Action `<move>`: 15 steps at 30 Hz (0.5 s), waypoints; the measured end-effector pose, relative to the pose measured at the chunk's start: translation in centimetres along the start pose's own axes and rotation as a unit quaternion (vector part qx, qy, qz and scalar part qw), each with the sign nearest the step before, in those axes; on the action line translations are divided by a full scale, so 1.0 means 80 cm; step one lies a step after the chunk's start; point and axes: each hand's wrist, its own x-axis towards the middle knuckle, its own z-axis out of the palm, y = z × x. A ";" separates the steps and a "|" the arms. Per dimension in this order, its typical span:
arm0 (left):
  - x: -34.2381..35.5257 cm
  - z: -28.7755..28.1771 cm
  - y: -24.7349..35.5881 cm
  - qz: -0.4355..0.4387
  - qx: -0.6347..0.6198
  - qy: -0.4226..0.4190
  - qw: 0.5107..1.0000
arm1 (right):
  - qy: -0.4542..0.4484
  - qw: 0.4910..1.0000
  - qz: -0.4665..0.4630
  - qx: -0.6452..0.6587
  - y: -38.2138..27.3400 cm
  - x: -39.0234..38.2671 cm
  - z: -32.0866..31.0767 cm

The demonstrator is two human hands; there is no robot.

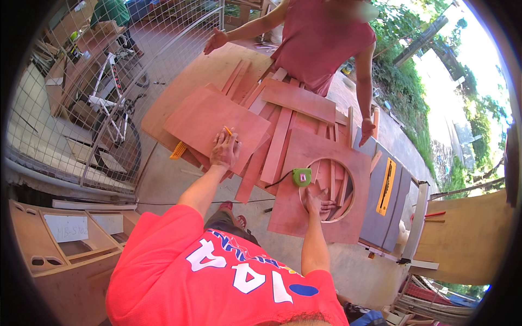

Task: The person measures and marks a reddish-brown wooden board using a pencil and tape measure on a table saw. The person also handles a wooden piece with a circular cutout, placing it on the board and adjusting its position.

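Note:
My left hand (224,151) rests on a reddish-brown wooden panel (198,117), with a yellow pencil (228,131) held among its fingers. To the right lies a square panel with a large round cutout (283,214). My right hand (316,204) is at the left edge of that cutout, fingers spread and reaching over the opening, gripping nothing. Just above it a green tape measure (301,177) sits by the rim of the hole, a dark strap trailing to its left. Loose wooden strips (278,144) show between the panels and through the hole.
Across the work surface stands a person in a red sleeveless shirt (326,43), arms spread. A saw table (399,190) with a yellow insert (386,186) adjoins on the right. Left are a wire mesh fence (163,60), a bicycle (115,100) and a wooden cabinet (70,261).

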 end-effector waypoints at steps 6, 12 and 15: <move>-0.001 -0.003 0.002 0.004 -0.006 0.004 1.000 | 0.004 0.998 0.038 -0.040 -0.010 -0.006 -0.002; 0.000 -0.002 0.002 0.008 -0.007 0.004 1.000 | 0.042 0.996 0.033 -0.076 0.007 0.016 0.015; -0.001 -0.003 0.003 0.006 -0.008 0.008 1.000 | 0.051 0.994 0.041 -0.090 0.008 0.019 0.018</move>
